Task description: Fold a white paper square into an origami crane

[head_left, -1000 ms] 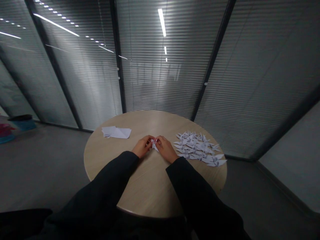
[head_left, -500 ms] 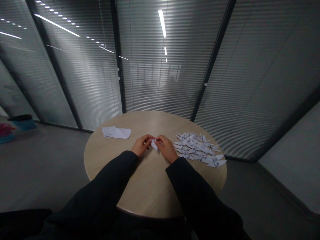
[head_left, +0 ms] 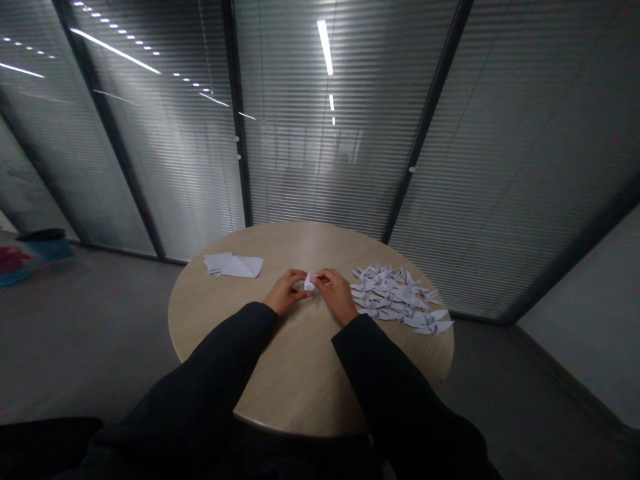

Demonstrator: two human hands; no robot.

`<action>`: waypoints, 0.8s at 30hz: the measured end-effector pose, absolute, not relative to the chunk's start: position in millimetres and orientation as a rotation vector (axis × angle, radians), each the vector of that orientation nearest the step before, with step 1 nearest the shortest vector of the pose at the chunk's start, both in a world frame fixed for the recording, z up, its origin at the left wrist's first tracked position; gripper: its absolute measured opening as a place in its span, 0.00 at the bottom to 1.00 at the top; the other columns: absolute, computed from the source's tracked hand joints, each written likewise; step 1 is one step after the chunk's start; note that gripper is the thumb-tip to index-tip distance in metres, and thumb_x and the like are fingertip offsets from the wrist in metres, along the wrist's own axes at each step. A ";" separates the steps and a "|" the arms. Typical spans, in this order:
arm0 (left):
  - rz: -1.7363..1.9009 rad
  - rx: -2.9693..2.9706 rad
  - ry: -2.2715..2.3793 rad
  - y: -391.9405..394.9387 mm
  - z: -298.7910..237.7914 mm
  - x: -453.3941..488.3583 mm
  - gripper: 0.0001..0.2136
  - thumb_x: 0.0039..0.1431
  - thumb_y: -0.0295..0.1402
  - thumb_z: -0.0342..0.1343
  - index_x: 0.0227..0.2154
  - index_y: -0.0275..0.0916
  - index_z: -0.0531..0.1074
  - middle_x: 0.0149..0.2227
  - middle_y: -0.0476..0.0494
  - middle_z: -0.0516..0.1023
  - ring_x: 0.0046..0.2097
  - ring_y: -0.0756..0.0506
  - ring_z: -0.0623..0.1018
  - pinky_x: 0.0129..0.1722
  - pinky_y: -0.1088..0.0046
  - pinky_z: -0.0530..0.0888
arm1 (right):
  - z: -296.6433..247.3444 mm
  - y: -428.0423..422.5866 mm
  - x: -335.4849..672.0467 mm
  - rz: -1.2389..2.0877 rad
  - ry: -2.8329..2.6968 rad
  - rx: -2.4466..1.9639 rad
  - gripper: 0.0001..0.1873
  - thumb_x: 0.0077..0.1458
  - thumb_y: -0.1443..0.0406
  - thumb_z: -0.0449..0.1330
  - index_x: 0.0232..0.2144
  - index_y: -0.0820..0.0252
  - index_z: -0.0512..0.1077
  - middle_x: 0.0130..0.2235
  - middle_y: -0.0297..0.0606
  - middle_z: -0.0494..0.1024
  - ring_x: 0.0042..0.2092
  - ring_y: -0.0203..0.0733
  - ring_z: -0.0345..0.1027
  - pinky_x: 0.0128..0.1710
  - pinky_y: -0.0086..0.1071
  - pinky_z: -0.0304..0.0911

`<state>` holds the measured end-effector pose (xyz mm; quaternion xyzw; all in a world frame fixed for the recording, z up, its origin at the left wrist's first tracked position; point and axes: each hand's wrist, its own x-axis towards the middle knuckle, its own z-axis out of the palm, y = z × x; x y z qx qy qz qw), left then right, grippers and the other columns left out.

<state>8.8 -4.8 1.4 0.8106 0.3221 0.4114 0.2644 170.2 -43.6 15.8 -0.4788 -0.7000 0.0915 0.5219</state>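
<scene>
A round wooden tabletop (head_left: pixel 295 373) carries a spread of white paper cranes (head_left: pixel 397 297) on the right and a small stack of white paper squares (head_left: pixel 233 265) on the left. Between them, the left hand (head_left: pixel 285 293) and right hand (head_left: pixel 335 295) pinch a small folded white paper (head_left: pixel 310 283) from either side, just above the tabletop.

Count on the round light-wood bench (head_left: pixel 300 380): two bare hands, the left hand (head_left: pixel 286 292) and the right hand (head_left: pixel 336 296); one small white folded paper piece (head_left: pixel 309 283) between them; one loose stack of white square paper sheets (head_left: pixel 233 265), sheets uncountable; one heap of white origami paper cranes (head_left: pixel 397 298), roughly twenty, overlapping, exact count unreadable.
</scene>
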 end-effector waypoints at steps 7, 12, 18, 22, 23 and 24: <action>1.137 2.127 0.862 -9.7 7.5 9.3 0.08 0.52 0.34 0.58 0.34 0.37 0.75 0.41 0.39 0.74 0.43 0.44 0.73 0.35 0.71 0.73 | 13.9 -40.3 170.9 0.306 -1.586 -1.142 0.08 0.53 0.61 0.55 0.27 0.59 0.68 0.31 0.36 0.72 0.33 0.38 0.67 0.34 0.31 0.63; 1.079 2.057 0.856 -12.9 10.1 10.0 0.10 0.54 0.37 0.54 0.31 0.34 0.73 0.32 0.43 0.75 0.28 0.50 0.73 0.30 0.73 0.71 | 13.1 -40.2 171.5 0.395 -1.572 -1.159 0.07 0.54 0.61 0.53 0.28 0.58 0.67 0.30 0.35 0.72 0.32 0.37 0.67 0.33 0.30 0.63; 1.017 1.957 0.864 -18.2 15.0 10.4 0.13 0.55 0.41 0.52 0.28 0.34 0.70 0.25 0.43 0.76 0.26 0.49 0.73 0.29 0.72 0.71 | 10.4 -39.0 171.2 0.444 -1.479 -1.109 0.16 0.55 0.62 0.51 0.47 0.57 0.61 0.37 0.38 0.70 0.35 0.38 0.68 0.36 0.33 0.65; 1.017 1.959 0.877 -19.5 16.0 9.6 0.13 0.54 0.41 0.52 0.28 0.34 0.69 0.25 0.42 0.76 0.25 0.49 0.73 0.29 0.72 0.70 | 10.2 -39.8 168.6 0.372 -1.606 -1.082 0.13 0.56 0.63 0.51 0.44 0.57 0.66 0.41 0.40 0.71 0.39 0.38 0.67 0.41 0.35 0.65; 1.015 1.971 0.873 -19.6 16.0 9.3 0.12 0.55 0.41 0.51 0.28 0.34 0.69 0.25 0.42 0.76 0.25 0.49 0.73 0.29 0.72 0.70 | 10.6 -40.5 167.6 0.361 -1.641 -1.076 0.12 0.56 0.64 0.51 0.42 0.57 0.67 0.41 0.40 0.71 0.39 0.38 0.67 0.41 0.35 0.64; 1.013 1.985 0.868 -19.6 16.0 9.0 0.12 0.55 0.40 0.51 0.28 0.35 0.69 0.25 0.42 0.76 0.25 0.49 0.73 0.29 0.73 0.70 | 11.3 -41.4 166.8 0.358 -1.664 -1.073 0.11 0.55 0.64 0.52 0.42 0.58 0.67 0.41 0.40 0.70 0.39 0.39 0.67 0.41 0.34 0.65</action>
